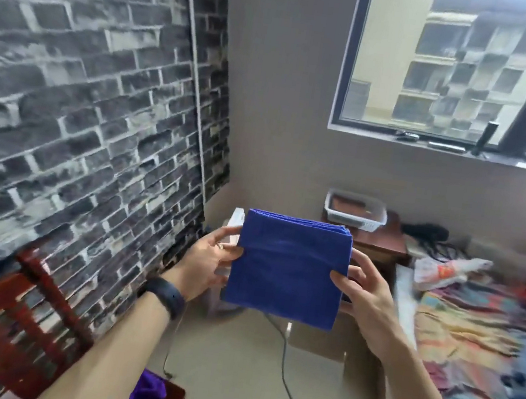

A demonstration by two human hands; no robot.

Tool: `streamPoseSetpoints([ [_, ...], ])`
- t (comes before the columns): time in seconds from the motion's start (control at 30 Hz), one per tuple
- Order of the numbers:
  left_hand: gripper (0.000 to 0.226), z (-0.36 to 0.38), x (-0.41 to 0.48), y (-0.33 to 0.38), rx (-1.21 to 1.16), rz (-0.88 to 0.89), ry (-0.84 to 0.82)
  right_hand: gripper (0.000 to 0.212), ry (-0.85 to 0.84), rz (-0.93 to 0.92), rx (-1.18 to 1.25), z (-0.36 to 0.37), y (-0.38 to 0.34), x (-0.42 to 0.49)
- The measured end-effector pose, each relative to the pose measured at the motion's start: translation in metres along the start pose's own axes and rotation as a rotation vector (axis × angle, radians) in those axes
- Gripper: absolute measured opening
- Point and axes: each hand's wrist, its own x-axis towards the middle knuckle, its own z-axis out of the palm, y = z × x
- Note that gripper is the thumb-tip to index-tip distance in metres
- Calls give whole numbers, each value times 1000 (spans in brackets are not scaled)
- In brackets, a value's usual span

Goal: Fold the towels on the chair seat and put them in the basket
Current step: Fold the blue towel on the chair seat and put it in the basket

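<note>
Holding the folded blue towel in the air, the person pinches it at both side edges: the left hand has its thumb on the front face and its fingers behind, and the right hand does the same on the other side, so each grip is closed on the cloth. The towel is well apart from the white basket, which stands on the brown bedside cabinet in the far corner, beside the bed. I think the main danger is that the layers slide open on the way there, because only the edges are pinched and the lower part hangs free; a looser grip on one side would let the square unfold. A black cable lies on the floor between the person and the cabinet, and a foot could catch on it. The towel looks like a neat, thick square of several layers, with the stacked folds showing at its top edge, soft and a little fuzzy. A purple towel lies crumpled on the seat of the red wooden chair, not yet folded.
</note>
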Motion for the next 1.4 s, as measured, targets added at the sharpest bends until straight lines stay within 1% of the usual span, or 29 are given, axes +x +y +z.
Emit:
streamPoseSetpoints([
  [0.13,33,31,82,9,-3,-21,-79,39,80,-10,-22,-34,-5,64],
  [0.3,33,60,210,37,105,-28,-198,39,162,-27,-13,-70,-16,163],
  [0.47,32,100,320,63,164,-48,-296,35,252,-23,16,-108,-24,247],
  [0.63,32,142,412,64,176,-73,-336,35,350,5,5,-153,-22,317],
  [0.77,32,175,484,51,187,-113,-360,36,372,47,4,-198,-11,375],
  [0.93,33,214,579,35,180,-135,-332,33,361,87,12,-254,5,461],
  [1.13,31,246,661,-4,201,-240,-236,34,330,245,25,-312,46,546],
  [1.4,31,241,732,-81,228,-522,-109,32,277,554,-30,-341,134,620],
])
